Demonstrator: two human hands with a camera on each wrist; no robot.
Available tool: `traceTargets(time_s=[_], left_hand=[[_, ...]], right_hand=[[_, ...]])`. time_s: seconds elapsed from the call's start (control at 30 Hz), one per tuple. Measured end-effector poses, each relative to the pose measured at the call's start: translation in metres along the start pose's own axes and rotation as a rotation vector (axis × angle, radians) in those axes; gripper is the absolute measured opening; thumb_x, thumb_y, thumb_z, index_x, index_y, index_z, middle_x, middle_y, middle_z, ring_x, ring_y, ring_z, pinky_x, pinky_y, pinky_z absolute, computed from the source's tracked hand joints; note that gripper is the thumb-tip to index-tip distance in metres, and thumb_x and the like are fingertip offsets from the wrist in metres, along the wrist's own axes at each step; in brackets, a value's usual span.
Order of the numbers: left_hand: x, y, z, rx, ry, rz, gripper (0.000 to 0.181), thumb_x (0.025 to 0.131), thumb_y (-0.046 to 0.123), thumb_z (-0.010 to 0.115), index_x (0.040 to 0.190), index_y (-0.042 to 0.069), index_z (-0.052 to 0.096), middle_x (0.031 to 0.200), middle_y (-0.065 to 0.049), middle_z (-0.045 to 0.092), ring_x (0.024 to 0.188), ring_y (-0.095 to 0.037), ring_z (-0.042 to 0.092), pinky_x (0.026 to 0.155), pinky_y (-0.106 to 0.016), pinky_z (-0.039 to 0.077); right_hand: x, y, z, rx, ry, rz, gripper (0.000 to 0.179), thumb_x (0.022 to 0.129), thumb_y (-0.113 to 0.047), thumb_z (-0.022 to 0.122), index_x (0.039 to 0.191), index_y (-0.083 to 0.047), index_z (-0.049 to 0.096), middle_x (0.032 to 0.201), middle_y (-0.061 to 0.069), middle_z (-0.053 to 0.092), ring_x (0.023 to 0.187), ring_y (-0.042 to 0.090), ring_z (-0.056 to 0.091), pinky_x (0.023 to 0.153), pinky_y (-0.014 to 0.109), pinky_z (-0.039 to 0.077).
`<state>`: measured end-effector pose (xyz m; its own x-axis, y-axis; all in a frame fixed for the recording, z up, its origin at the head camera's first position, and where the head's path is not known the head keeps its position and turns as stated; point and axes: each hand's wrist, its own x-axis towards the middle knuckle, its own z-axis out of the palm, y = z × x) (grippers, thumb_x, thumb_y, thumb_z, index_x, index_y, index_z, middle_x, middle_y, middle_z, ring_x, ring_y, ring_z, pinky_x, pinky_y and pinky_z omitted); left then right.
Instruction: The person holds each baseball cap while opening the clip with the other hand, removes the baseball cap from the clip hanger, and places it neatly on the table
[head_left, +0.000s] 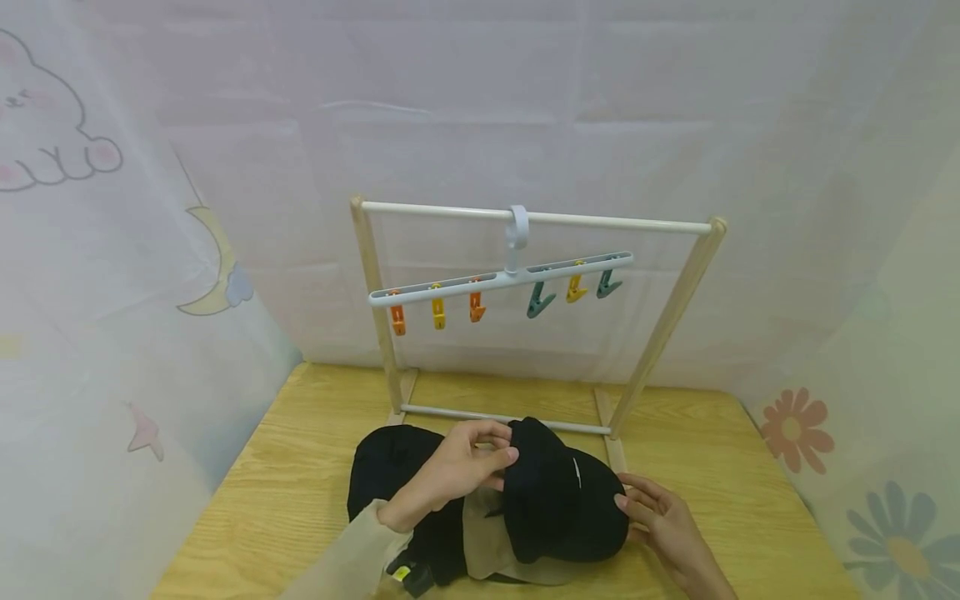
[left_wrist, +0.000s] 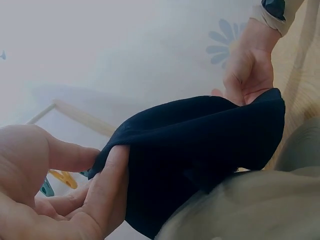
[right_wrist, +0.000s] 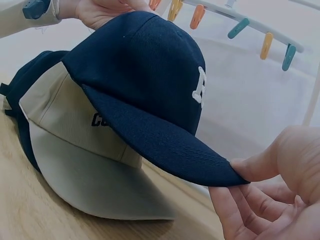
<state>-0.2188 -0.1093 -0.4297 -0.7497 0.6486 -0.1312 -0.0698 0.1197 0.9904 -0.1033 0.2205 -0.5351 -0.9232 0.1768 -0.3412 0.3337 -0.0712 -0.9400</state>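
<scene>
A navy cap [head_left: 558, 500] with a white letter [right_wrist: 198, 87] sits on top of a beige cap [head_left: 487, 542] on the wooden table [head_left: 292, 475]. My left hand [head_left: 501, 457] pinches the navy cap's back edge between thumb and fingers [left_wrist: 112, 170]. At the right, my right hand [head_left: 632, 505] pinches the tip of its brim [right_wrist: 200, 157], thumb above and fingers below. A black cap [head_left: 390, 462] lies under and behind the beige one, partly hidden by my left forearm.
Behind the caps stands a wooden rack [head_left: 375, 292] with a white top bar [head_left: 600, 221]. A grey hanger [head_left: 510, 279] hangs from it, carrying orange, yellow and teal clips [head_left: 536, 300]. Sheer printed curtains close in the table on three sides.
</scene>
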Motion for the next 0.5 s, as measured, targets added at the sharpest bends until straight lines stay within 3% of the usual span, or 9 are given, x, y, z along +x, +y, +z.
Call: traceTargets(time_s=[0.33, 0.5], left_hand=[[0.0, -0.005, -0.001, 0.034, -0.024, -0.023, 0.041, 0.105, 0.016, 0.07, 0.143, 0.002, 0.063, 0.13, -0.016, 0.066, 0.101, -0.026, 0.076, 0.078, -0.037, 0.066], [-0.001, -0.006, 0.0, 0.048, -0.05, -0.016, 0.039, 0.105, 0.015, 0.07, 0.14, 0.001, 0.063, 0.122, -0.015, 0.066, 0.093, -0.023, 0.075, 0.075, -0.036, 0.066]], right_hand=[[0.0, 0.008, 0.001, -0.024, 0.047, 0.027, 0.06, 0.103, -0.017, 0.072, 0.156, -0.001, 0.048, 0.11, -0.001, 0.066, 0.092, 0.014, 0.067, 0.077, 0.034, 0.062], [0.0, 0.014, 0.001, -0.006, 0.032, 0.035, 0.062, 0.103, -0.017, 0.073, 0.157, -0.001, 0.046, 0.11, -0.002, 0.064, 0.092, 0.014, 0.068, 0.077, 0.034, 0.062]])
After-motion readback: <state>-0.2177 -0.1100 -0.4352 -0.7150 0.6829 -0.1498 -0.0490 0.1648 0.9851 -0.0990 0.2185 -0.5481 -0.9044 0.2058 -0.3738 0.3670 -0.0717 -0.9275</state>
